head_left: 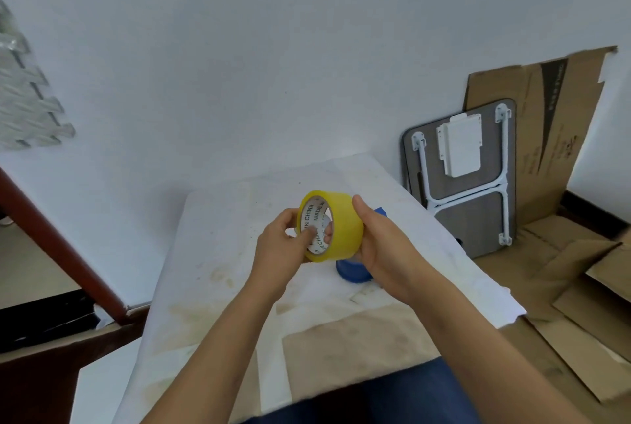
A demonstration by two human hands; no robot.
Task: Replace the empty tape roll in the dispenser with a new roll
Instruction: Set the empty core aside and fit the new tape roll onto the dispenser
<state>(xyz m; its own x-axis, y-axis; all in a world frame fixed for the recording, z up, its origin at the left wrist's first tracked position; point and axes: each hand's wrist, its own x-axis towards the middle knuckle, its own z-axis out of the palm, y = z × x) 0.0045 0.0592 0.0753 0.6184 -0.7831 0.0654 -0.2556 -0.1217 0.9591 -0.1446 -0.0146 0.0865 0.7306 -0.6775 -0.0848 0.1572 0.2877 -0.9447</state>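
A yellow tape roll [341,219] with a white printed core is held up over the table, its open side turned to the left. My left hand [283,246] grips its near rim, with fingers reaching into the core. My right hand [382,246] wraps the roll's outer band from the right. Behind and below the roll lies the blue tape dispenser [353,271] on the table, mostly hidden by my right hand; a blue tip of it shows above my right thumb.
The work surface is a small table under a stained white cloth [239,219]. A folded table [467,178] and flattened cardboard [546,123] lean on the wall at right. More cardboard covers the floor. A dark red wooden frame [61,246] stands at left.
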